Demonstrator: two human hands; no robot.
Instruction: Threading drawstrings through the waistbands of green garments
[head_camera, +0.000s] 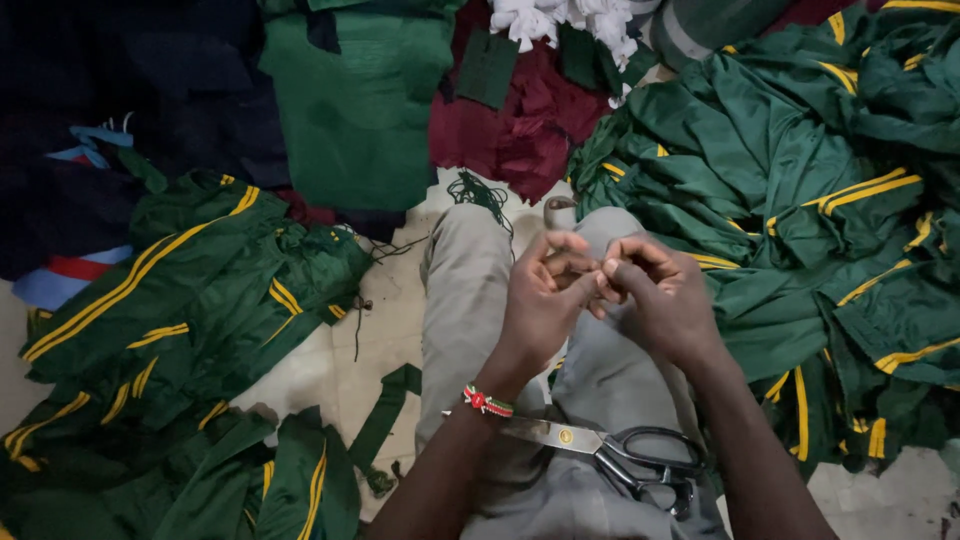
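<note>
over your lap, your left hand (540, 300) and right hand (665, 300) meet fingertip to fingertip, both curled narrow and pinching something too small to tell. scissors (600, 450) lie on your thigh, just beside your left wrist. green garments (190, 300) with yellow stripes lie heaped either side.

Seated person, seen from above: left hand (540, 300) and right hand (665, 295) meet fingertip to fingertip over grey-trousered knees, whatever they pinch too small to tell. Scissors (610, 455) lie on the lap, near. Green yellow-striped garments (180, 330) heap left and right; maroon cloth (520, 120) lies far.
</note>
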